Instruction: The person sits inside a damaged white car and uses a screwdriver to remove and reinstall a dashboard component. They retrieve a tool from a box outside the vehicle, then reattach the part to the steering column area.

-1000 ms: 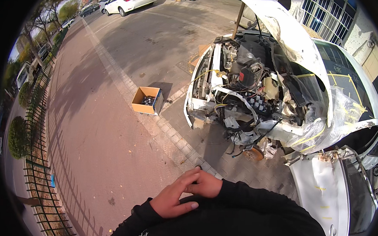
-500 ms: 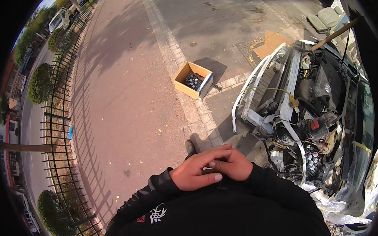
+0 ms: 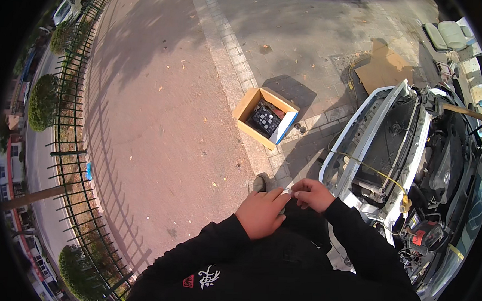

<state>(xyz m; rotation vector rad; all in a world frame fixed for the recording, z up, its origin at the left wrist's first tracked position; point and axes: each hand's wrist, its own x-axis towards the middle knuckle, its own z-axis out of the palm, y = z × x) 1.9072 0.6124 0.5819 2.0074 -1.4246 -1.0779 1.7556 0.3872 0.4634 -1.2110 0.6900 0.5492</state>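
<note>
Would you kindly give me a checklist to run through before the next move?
1. Hands apart: not ok; left hand and right hand meet at the fingertips.
2. Hands empty: cannot tell; the fingers may hide something small.
3. Box open: ok; dark parts show inside.
4. Cable clear of the car: not ok; it lies across the front.
5. Pole secure: cannot tell; its far end runs into the picture's dark rim.

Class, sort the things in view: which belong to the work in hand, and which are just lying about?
By nearness, likely the work:
- left hand and right hand, close together, any hold unclear
- car, front exposed
- box with dark contents

Just lying about:
- cardboard
- seat
- blue thing beside the fence
</note>
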